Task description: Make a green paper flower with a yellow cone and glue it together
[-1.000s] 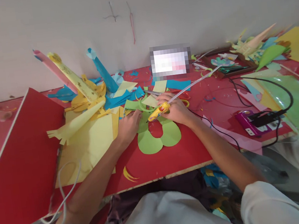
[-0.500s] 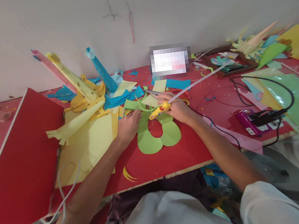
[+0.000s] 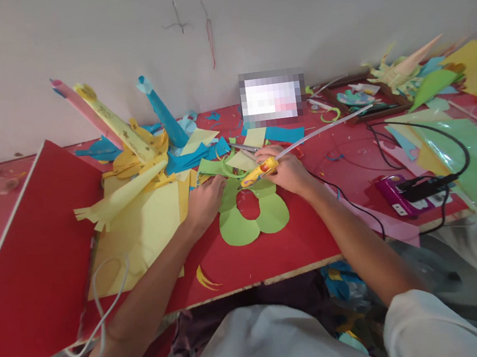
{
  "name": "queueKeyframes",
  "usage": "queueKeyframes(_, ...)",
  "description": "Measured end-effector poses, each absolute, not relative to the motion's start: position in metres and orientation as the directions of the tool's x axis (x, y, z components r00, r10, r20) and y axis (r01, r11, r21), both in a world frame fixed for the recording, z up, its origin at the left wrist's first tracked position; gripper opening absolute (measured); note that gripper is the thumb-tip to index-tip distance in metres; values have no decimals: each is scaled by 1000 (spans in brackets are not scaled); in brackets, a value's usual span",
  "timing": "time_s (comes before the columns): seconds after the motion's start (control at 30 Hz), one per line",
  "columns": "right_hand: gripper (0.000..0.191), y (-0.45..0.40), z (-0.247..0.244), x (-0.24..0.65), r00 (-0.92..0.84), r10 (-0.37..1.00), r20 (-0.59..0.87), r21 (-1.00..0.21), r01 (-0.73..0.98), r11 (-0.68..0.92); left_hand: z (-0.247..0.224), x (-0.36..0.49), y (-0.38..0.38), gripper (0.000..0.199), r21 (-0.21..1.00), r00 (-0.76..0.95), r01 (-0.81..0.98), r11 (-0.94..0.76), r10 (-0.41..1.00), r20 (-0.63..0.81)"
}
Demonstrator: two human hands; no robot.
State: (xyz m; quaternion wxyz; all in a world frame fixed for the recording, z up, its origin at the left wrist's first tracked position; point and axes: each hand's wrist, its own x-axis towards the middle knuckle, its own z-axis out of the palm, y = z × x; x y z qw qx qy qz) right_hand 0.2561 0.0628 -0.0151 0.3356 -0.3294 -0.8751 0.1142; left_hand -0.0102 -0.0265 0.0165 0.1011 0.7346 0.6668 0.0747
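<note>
A light-green paper flower with a hole in its middle lies flat on the red table. My left hand holds it at its upper left edge, fingers closed and bent down onto the paper. A yellow hot glue gun is in my right hand, its nozzle angled down and left over the flower's upper part. From its back a long clear glue stick sticks out to the right. Green paper scraps and scissors lie just beyond my hands.
Paper cones in pink, yellow and blue stand at the back left. Pale yellow sheets lie left of my arm, beside an upright red board. A purple power strip with black cables sits right, near a dark tray.
My right hand and the glue gun have shifted slightly to the right, and the glue stick's far end has dropped a little. My left hand and the flower stay in place.
</note>
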Motion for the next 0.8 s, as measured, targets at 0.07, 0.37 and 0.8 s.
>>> queueKeyframes(0.07, 31, 59, -12, 254, -550, 655, 518, -401, 520, 754, 16, -10, -26, 34, 240, 102, 966, -92, 994, -29)
queueKeyframes(0.37, 33, 50, -5, 246, -594, 628, 503, -368, 511, 777, 14, -10, -26, 34, 232, 96, 969, -89, 995, -21)
queueKeyframes(0.8, 43, 59, -12, 250, -609, 648, 458, -413, 500, 762, 12, -11, -25, 32, 250, 92, 965, -83, 996, -23)
